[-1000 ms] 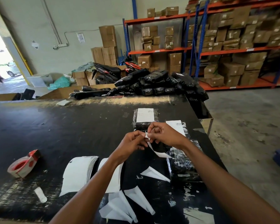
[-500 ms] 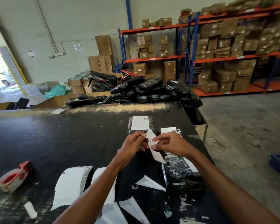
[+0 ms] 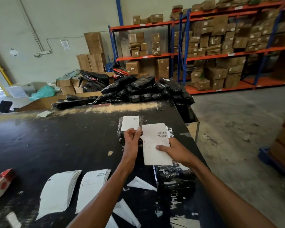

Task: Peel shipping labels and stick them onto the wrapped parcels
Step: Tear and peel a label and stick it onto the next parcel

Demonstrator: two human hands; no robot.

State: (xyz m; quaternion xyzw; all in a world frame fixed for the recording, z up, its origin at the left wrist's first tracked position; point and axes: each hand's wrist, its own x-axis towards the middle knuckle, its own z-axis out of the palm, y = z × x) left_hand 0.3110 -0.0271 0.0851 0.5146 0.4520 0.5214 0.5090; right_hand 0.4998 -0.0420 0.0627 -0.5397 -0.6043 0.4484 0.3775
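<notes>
White paper fills the space between the two hands: a shipping label (image 3: 156, 143) with a barcode near its top right is held upright above the black counter (image 3: 56, 142), close to the counter's right edge. The right hand (image 3: 174, 149) grips the label's right side, thumb pressed across its face. The left hand (image 3: 132, 137) pinches the label's upper left edge between its fingertips.

Beneath the label a black wrapped parcel (image 3: 174, 178) lies along the right edge of the counter. A second wrapped parcel (image 3: 130, 127), already bearing a white label, lies just beyond the left hand, toward the far edge.

Two stacks of labels (image 3: 76, 190) lie side by side near the front edge, left of the forearms. Torn backing scraps (image 3: 141, 184) are scattered between those stacks and the near parcel. A red and white tape dispenser (image 3: 0, 183) sits at the front left. The middle and left of the counter are bare. Past the far edge, a heap of black parcels (image 3: 143, 91) is piled up. To the right of the counter lies open concrete floor (image 3: 234, 120).
</notes>
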